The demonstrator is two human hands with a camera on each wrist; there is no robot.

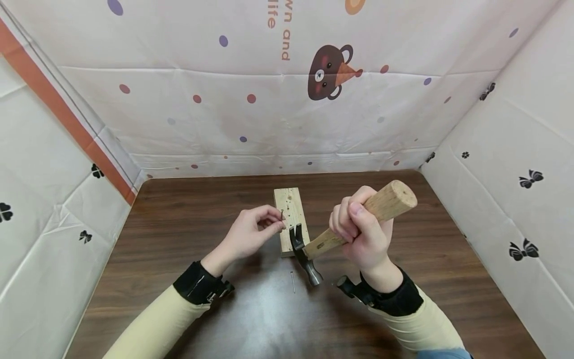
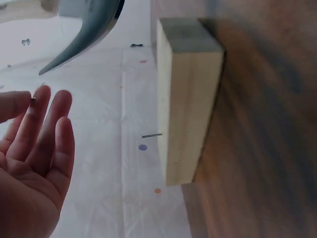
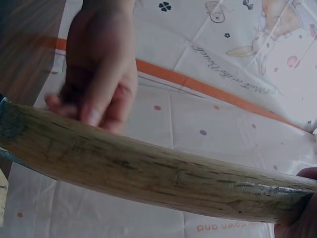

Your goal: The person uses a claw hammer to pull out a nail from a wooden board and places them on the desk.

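Observation:
My right hand (image 1: 365, 232) grips the wooden handle of a claw hammer (image 1: 332, 242). The hammer's dark metal head hangs over the near part of a pale wooden block (image 1: 293, 199), claw toward the block. Just left of the block is my left hand (image 1: 251, 232), pinching a small nail (image 2: 33, 99) between thumb and forefinger; most of it is hidden by the fingers. Another nail (image 2: 151, 135) stands up from the block's top face in the left wrist view. One loose nail (image 1: 293, 282) lies on the table in front of the block.
The dark brown wooden table (image 1: 188, 209) carries the block. White printed sheets (image 1: 251, 119) enclose it at the back and both sides. Small dark holes or marks dot the block's top. Each wrist wears a black strap with a camera.

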